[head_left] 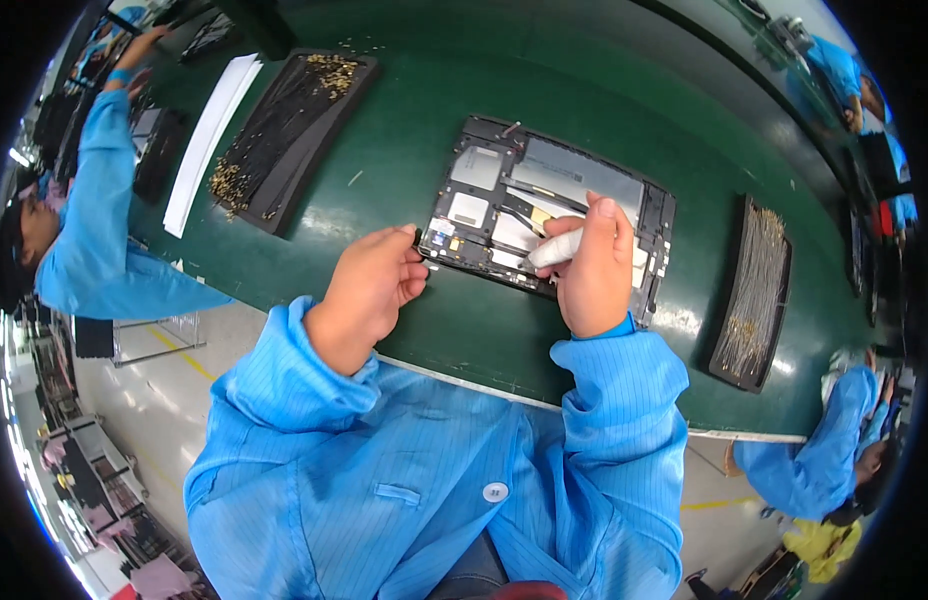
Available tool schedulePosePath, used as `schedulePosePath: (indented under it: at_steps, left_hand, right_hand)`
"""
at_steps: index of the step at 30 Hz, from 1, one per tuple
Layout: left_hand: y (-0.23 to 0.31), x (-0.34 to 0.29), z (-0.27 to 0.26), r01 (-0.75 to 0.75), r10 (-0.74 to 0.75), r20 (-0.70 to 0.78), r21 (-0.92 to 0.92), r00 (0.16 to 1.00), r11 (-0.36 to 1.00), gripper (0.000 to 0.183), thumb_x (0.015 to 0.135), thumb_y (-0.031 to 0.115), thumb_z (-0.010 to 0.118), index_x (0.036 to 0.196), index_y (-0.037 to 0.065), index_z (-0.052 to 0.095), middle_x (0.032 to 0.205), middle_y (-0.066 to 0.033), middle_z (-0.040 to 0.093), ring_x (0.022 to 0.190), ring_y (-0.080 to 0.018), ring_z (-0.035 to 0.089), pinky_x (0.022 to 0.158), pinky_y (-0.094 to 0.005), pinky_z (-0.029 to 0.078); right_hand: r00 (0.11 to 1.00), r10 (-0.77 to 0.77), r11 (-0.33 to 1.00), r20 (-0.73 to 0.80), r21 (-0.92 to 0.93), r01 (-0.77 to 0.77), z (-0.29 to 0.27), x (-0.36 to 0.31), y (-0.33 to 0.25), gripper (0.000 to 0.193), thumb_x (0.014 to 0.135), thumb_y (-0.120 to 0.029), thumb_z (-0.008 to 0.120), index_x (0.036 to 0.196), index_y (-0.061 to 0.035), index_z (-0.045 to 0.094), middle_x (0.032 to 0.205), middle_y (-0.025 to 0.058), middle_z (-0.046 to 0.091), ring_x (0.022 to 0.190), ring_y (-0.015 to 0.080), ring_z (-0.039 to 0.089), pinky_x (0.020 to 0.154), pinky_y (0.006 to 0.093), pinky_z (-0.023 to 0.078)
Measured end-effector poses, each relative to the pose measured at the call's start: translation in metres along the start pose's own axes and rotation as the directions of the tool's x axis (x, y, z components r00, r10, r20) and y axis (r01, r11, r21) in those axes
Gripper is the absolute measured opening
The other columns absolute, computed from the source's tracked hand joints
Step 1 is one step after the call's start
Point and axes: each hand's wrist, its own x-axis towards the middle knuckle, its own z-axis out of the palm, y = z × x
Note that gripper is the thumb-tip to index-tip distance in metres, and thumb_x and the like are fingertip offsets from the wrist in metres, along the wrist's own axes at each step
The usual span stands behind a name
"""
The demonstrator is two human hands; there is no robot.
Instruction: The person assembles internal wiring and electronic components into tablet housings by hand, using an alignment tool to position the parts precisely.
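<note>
An opened tablet [478,167] lies at a slant on the green bench, its back off and its battery, metal shields and flat cables showing. My left hand [369,285] is closed with its fingertips at the tablet's lower left corner, where a small dark piece shows by them. Over the lower middle of the tablet is my right hand [599,270], fingers bent together. A white wrap [557,250] covers one of its fingers, pointing down at the lower edge. Whatever these fingers pinch is too small or hidden to name.
Left on the green bench [404,90] stands a black tray [309,165] of dark cables with gold ends, beside a white strip [209,145]. A second tray [752,290] of thin grey cables lies at right. Co-workers in blue sit at left [104,220] and right [809,440].
</note>
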Motion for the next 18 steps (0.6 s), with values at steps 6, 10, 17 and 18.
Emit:
schedulePosePath:
  at_steps: [6, 10, 17, 18]
  left_hand:
    - [0.004, -0.038, -0.011, -0.009, -0.039, 0.152, 0.303, 0.988, 0.953, 0.031, 0.078, 0.017, 0.050, 0.103, -0.003, 0.047, 0.072, -0.0018, 0.049, 0.058, -0.0082, 0.046, 0.051, -0.0206, 0.041]
    - [-0.015, -0.044, -0.006, 0.197, -0.329, 0.248, 0.441, 0.911, 0.876, 0.036, 0.078, 0.015, 0.049, 0.109, -0.003, 0.043, 0.072, -0.0025, 0.049, 0.059, -0.0079, 0.047, 0.052, -0.0202, 0.042]
    - [-0.017, -0.031, 0.007, 0.235, -0.327, 0.290, 0.309, 0.899, 0.922, 0.041, 0.079, 0.016, 0.048, 0.113, -0.003, 0.037, 0.074, -0.0032, 0.048, 0.060, -0.0089, 0.047, 0.053, -0.0203, 0.041]
    - [-0.017, -0.031, 0.006, 0.232, -0.315, 0.282, 0.292, 0.906, 0.928, 0.041, 0.079, 0.016, 0.048, 0.114, -0.003, 0.037, 0.074, -0.0032, 0.047, 0.060, -0.0089, 0.047, 0.052, -0.0203, 0.041]
  right_hand:
    - [1.000, -0.003, 1.000, 0.017, -0.015, 0.003, 0.004, -0.003, -0.001, 0.043, 0.084, -0.036, 0.038, 0.106, 0.0006, 0.033, 0.072, 0.0120, 0.052, 0.050, 0.0134, 0.051, 0.045, 0.0234, 0.041]
    - [1.000, -0.001, 1.000, 0.031, -0.020, 0.002, 0.002, -0.002, 0.000, 0.042, 0.084, -0.035, 0.038, 0.105, 0.0005, 0.034, 0.071, 0.0120, 0.052, 0.050, 0.0129, 0.051, 0.045, 0.0233, 0.040]
    - [0.999, 0.037, 0.999, 0.013, 0.016, -0.037, 0.000, -0.004, -0.001, 0.038, 0.083, -0.032, 0.042, 0.103, -0.0002, 0.038, 0.069, 0.0116, 0.053, 0.049, 0.0126, 0.050, 0.044, 0.0229, 0.039]
    - [0.998, 0.055, 0.998, 0.030, 0.007, -0.055, -0.001, -0.002, 0.000, 0.037, 0.083, -0.032, 0.043, 0.102, -0.0004, 0.039, 0.068, 0.0117, 0.054, 0.048, 0.0126, 0.050, 0.044, 0.0229, 0.039]
